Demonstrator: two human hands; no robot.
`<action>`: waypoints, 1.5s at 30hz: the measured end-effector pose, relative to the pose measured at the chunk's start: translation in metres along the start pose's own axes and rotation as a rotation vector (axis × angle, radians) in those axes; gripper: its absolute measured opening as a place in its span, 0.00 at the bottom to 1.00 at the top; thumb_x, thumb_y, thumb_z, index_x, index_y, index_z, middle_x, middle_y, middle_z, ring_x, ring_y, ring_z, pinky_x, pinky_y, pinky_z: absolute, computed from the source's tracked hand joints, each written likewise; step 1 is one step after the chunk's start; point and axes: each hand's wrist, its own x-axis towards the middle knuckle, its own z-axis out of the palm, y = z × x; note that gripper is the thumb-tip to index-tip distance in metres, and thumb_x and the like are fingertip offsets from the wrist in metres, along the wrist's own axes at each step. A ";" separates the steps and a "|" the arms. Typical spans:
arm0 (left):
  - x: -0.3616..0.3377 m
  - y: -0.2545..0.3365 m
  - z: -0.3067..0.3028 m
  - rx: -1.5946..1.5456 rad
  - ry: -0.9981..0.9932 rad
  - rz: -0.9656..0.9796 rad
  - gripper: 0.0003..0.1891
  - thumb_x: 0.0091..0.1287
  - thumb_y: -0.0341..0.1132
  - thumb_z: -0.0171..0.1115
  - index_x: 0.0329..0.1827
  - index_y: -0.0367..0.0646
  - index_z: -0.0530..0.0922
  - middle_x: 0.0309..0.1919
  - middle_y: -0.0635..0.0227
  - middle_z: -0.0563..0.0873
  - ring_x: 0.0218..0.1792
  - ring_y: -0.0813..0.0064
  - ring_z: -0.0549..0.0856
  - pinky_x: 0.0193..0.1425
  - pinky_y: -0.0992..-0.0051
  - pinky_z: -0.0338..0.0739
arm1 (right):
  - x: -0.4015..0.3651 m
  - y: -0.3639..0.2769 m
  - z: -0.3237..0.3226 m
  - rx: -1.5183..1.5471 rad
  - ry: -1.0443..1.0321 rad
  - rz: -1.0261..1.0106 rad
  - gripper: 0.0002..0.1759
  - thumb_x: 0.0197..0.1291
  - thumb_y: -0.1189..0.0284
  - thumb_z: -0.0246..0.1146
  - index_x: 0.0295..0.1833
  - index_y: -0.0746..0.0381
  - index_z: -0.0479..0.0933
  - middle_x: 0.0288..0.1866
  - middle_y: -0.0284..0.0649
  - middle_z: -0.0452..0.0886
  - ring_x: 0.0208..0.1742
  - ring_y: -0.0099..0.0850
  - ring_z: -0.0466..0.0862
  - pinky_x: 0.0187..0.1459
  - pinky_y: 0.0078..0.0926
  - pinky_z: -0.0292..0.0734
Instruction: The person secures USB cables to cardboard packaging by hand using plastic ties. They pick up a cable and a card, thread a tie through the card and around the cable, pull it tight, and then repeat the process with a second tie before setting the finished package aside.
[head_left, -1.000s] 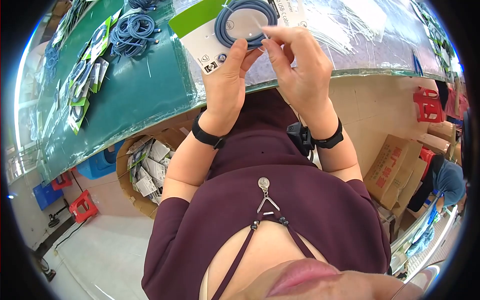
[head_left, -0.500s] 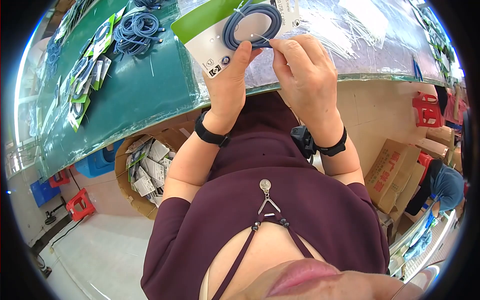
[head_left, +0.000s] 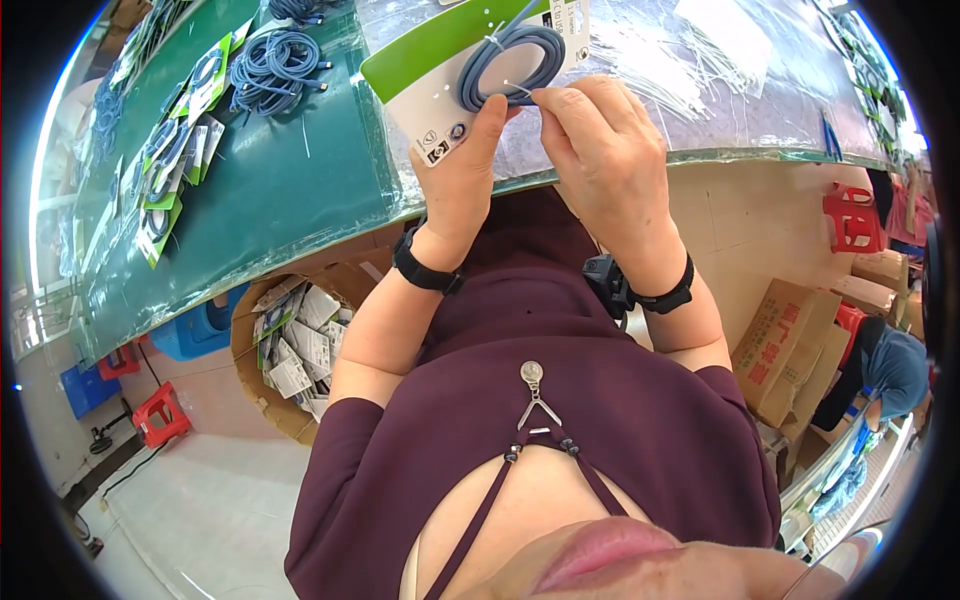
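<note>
My left hand (head_left: 462, 160) holds a green and white card (head_left: 420, 105) from below, its thumb pressed on the front. Against the card lies a coiled blue cable (head_left: 546, 62), with a white tie round its upper part. A second white tie (head_left: 519, 90) shows at the coil's lower edge. The fingers of my right hand (head_left: 605, 140) are pinched at the end of that tie, just right of the coil.
Loose blue cables (head_left: 272, 72) and carded cables (head_left: 185, 140) lie on the green table (head_left: 300, 190). White ties (head_left: 650, 75) are spread at right. Below stand a carton of cards (head_left: 250, 385), a box (head_left: 785, 350) and red stools (head_left: 160, 415). A person (head_left: 893, 370) is at far right.
The card and coil have shifted slightly right and down and turned a little. My right hand has moved slightly left, still pinching at the lower tie.
</note>
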 end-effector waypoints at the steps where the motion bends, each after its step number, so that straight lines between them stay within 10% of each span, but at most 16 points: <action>1: 0.000 0.000 0.000 0.002 0.003 -0.004 0.17 0.65 0.22 0.65 0.56 0.35 0.76 0.48 0.64 0.83 0.46 0.74 0.84 0.51 0.69 0.86 | 0.000 0.000 0.000 -0.005 -0.010 0.002 0.10 0.49 0.82 0.68 0.40 0.61 0.82 0.34 0.38 0.80 0.36 0.37 0.81 0.38 0.31 0.77; 17: -0.007 -0.007 -0.006 0.239 0.039 0.032 0.11 0.66 0.26 0.68 0.49 0.35 0.81 0.38 0.69 0.87 0.38 0.83 0.84 0.41 0.82 0.78 | 0.008 0.000 0.004 0.013 -0.101 0.045 0.05 0.57 0.80 0.65 0.39 0.63 0.79 0.33 0.41 0.77 0.33 0.42 0.80 0.35 0.34 0.77; 27: -0.001 -0.003 -0.010 -0.089 0.047 -0.162 0.12 0.68 0.25 0.63 0.54 0.37 0.77 0.45 0.66 0.86 0.43 0.75 0.86 0.52 0.72 0.84 | 0.009 0.014 0.009 0.233 0.042 0.000 0.06 0.64 0.78 0.61 0.46 0.62 0.78 0.37 0.39 0.81 0.29 0.32 0.80 0.32 0.29 0.77; 33: 0.000 0.005 -0.013 -0.398 -0.056 -0.433 0.11 0.72 0.29 0.58 0.55 0.39 0.76 0.47 0.64 0.86 0.46 0.68 0.87 0.59 0.64 0.83 | -0.014 0.070 0.006 0.382 0.025 0.541 0.11 0.65 0.82 0.60 0.52 0.63 0.77 0.44 0.34 0.83 0.36 0.21 0.82 0.37 0.21 0.78; 35: -0.002 0.003 -0.008 -0.398 -0.068 -0.446 0.11 0.73 0.29 0.58 0.55 0.39 0.76 0.47 0.64 0.86 0.47 0.68 0.87 0.59 0.64 0.83 | -0.024 0.054 0.032 0.993 -0.115 0.683 0.10 0.59 0.82 0.63 0.47 0.64 0.79 0.39 0.35 0.85 0.40 0.24 0.84 0.41 0.25 0.79; 45: -0.013 -0.001 -0.006 -0.396 -0.081 -0.458 0.12 0.73 0.30 0.58 0.57 0.39 0.75 0.49 0.64 0.85 0.49 0.69 0.86 0.59 0.65 0.83 | -0.030 0.067 0.054 0.601 -0.030 0.320 0.14 0.56 0.84 0.61 0.49 0.68 0.79 0.44 0.44 0.84 0.47 0.36 0.83 0.48 0.29 0.77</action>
